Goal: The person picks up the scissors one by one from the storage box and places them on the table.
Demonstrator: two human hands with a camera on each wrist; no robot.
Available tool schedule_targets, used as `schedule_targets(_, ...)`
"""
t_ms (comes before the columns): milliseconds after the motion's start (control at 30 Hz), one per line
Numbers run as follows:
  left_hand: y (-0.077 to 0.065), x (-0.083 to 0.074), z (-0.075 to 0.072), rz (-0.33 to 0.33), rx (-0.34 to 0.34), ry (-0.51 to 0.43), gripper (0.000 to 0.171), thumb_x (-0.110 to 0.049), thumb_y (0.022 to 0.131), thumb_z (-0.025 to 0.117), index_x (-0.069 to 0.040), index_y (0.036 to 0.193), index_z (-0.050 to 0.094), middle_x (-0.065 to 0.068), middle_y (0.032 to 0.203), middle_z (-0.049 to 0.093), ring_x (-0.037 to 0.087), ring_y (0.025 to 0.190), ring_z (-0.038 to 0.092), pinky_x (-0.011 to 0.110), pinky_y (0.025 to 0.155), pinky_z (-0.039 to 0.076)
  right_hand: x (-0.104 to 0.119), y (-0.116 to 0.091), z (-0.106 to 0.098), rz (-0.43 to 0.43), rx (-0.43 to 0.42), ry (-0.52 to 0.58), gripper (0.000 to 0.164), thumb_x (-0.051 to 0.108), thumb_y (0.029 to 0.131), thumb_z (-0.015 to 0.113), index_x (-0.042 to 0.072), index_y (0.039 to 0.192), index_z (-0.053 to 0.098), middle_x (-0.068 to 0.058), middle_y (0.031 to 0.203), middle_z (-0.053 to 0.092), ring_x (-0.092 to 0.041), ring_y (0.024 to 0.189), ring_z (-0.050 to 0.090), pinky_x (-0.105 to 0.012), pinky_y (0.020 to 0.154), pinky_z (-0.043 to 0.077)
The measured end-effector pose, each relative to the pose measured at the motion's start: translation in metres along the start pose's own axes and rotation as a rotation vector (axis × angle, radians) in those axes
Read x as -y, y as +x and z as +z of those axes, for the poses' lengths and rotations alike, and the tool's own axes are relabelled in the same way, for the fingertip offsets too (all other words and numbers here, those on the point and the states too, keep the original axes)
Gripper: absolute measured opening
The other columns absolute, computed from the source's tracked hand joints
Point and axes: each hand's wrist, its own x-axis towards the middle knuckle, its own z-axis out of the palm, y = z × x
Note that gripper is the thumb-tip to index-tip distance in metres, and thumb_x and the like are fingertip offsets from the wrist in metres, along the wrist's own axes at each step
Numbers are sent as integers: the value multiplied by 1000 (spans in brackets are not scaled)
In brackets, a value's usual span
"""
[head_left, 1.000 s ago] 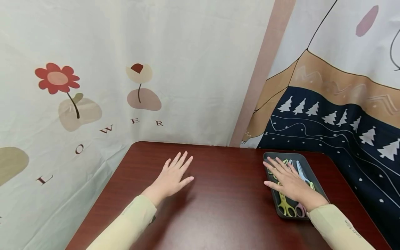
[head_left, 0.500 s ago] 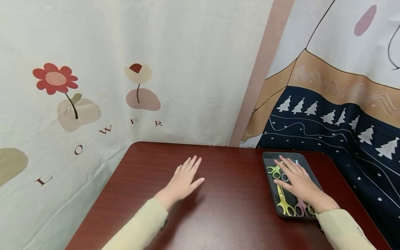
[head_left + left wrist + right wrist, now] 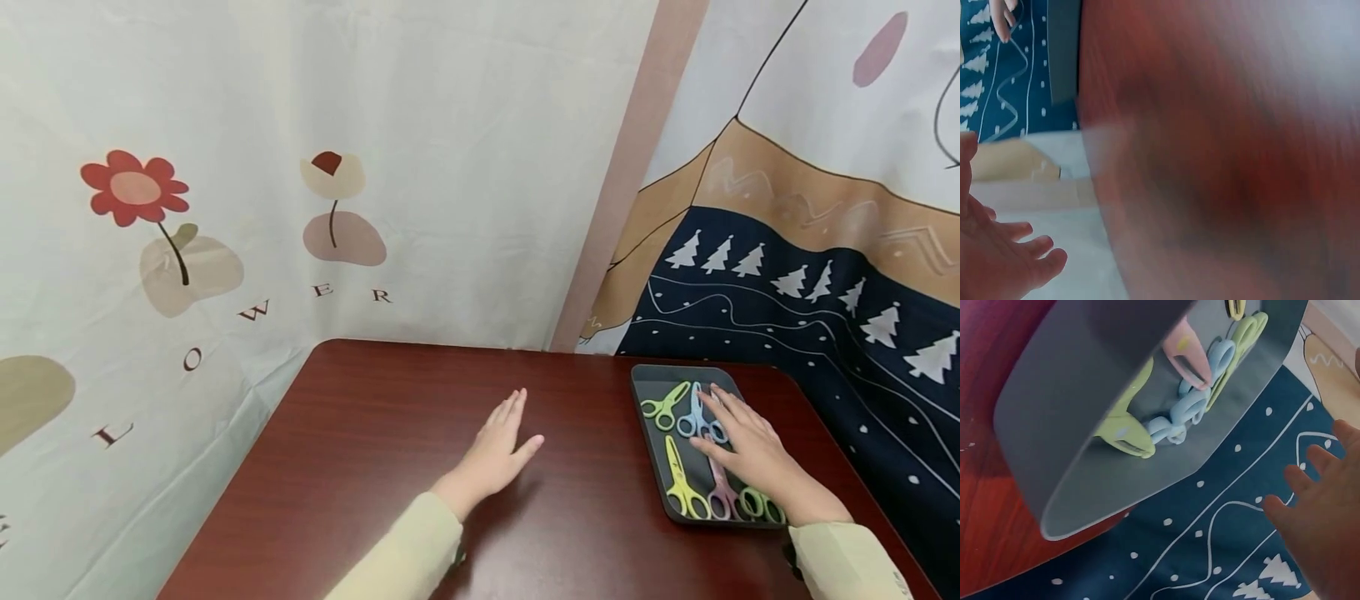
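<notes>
My left hand [image 3: 491, 450] hovers over the middle of the table, fingers straight and thumb spread, holding nothing. To its right, my right hand [image 3: 757, 446] stretches above the right side of a dark grey tray [image 3: 651, 379], with nothing in its grasp. In the tray lie several small scissors: yellow-green ones [image 3: 666, 407] and blue ones [image 3: 696, 408] in the far half, yellow ones [image 3: 677, 475], pink ones [image 3: 722, 492] and green ones [image 3: 756, 502] nearer. The right hand covers part of the blue, pink and green ones. In the right wrist view, its relaxed fingers [image 3: 1300, 481] appear beyond the tray.
The tray stands at the right side of a dark red-brown wooden table [image 3: 360, 467]. Behind the table hangs a pale curtain [image 3: 465, 167] printed with flowers and letters. A navy cloth [image 3: 750, 308] with white trees hangs along the right side.
The left hand has moved steadily right and a little nearer. The right hand has shifted right over the tray, uncovering the yellow-green and blue scissors. The tray stays in place.
</notes>
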Motion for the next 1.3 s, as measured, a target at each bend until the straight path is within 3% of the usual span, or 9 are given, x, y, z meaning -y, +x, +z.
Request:
schedule_targets(400,7,-35,51,27,56,-125,73,-44,96,46,-7,151,16,13,155,24,33,141,26,46,112,26,-22,-18,-4,117,8,12,84,40,87,65,4,148,21,-32,149,16,-57,128,19,-75,93,16)
schedule_targets(767,9,-72,86,-77,73,-321,68,-39,95,52,-9,149,25,13,149,35,30,137,35,43,109,32,-54,-50,-6,211,-8,65,85,37,88,63,-3,146,17,-40,142,16,-62,121,19,-76,90,17)
schedule_targets(933,13,-91,100,-84,24,-363,64,-34,93,55,-8,147,30,10,146,40,26,135,38,39,107,35,-70,-62,-8,218,-26,37,83,34,89,63,-9,144,17,-44,136,20,-63,117,22,-76,90,16)
schedule_targets(1067,16,-101,110,-93,-19,-439,62,-27,91,59,-5,144,35,10,140,44,23,129,44,35,104,39,-76,-64,-12,272,28,-9,83,38,89,62,-15,138,21,-46,129,24,-63,112,28,-74,89,24)
schedule_targets(1200,18,-107,119,-163,-116,-625,59,-15,85,66,2,136,42,14,125,52,27,112,55,32,92,47,-79,-63,-15,371,133,-3,80,42,90,58,-21,130,29,-50,122,30,-61,107,37,-68,85,37)
schedule_targets(1300,20,-115,124,-270,-232,-786,54,-6,79,70,2,129,50,13,115,57,28,102,58,33,85,50,-81,-63,-15,440,195,27,76,42,90,57,-21,126,35,-49,122,36,-61,106,41,-64,83,40)
